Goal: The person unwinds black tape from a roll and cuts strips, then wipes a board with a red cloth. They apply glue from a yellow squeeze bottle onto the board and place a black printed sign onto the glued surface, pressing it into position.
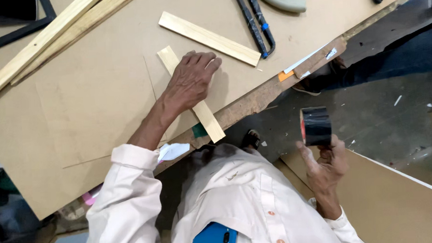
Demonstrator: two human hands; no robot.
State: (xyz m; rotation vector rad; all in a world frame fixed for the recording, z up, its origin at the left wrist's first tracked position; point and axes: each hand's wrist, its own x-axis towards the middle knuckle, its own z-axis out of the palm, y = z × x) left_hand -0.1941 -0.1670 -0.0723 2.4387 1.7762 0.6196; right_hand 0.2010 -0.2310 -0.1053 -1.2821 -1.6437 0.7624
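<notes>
Our left hand lay flat across the short wooden strip, which ran lengthwise toward us over the board edge, while our right hand gripped the black tape roll off to the right, apart.

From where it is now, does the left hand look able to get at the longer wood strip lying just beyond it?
Probably yes. The left hand rests flat on a short wood strip, and the longer wood strip lies just past its fingertips with bare board between. The right hand holds a black tape roll off the board.
</notes>
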